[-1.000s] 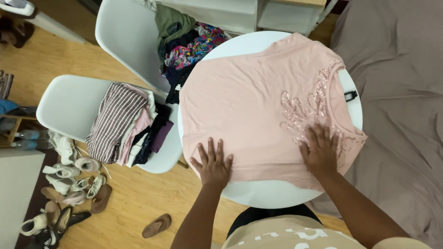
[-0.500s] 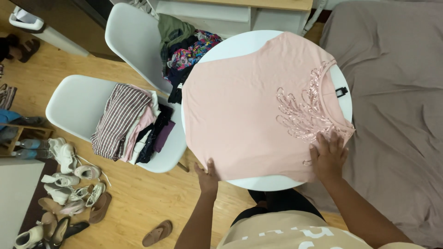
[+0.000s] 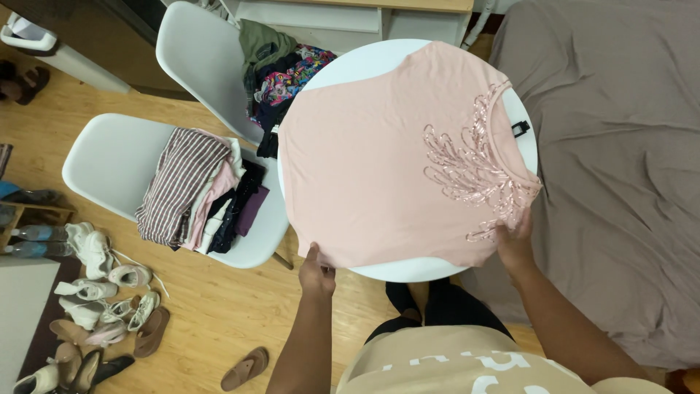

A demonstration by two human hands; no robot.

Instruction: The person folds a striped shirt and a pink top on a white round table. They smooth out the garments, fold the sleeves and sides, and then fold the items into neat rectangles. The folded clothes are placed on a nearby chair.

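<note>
Change since earlier frames: we find both hands withdrawn from the flat of the garment to its near edge; a second ago they lay spread, palms down, on the cloth.
Left hand (image 3: 316, 271): we see it pinched on the near left corner of the pink top (image 3: 394, 153), thumb over the hem, fingers hidden beneath.
Right hand (image 3: 515, 242): we see it closed on the near right corner, by the sleeve and the sequin trim; fingertips tucked under the fabric.
Pink top: one, lying spread flat over the round white table (image 3: 343, 69), covering most of it, its near hem hanging just past the table's edge. Neckline faces right, towards the bed.
Sequin pattern (image 3: 470, 164): one feathered motif, below the neckline.
Black clip or tag (image 3: 520, 128): one, at the neckline.
White chairs: two. The nearer chair (image 3: 102, 157) bears a stack of folded clothes (image 3: 197, 191), a striped piece on top; the farther chair (image 3: 200, 55) bears a loose heap of clothes (image 3: 281, 73), touching the table's edge.
Bed: one, grey sheet (image 3: 620, 160), just right of the table.
Shoes (image 3: 95, 292): roughly a dozen, scattered on the wood floor at left; we cannot count them exactly.
Single brown sandal (image 3: 245, 368): one, apart from the rest.
</note>
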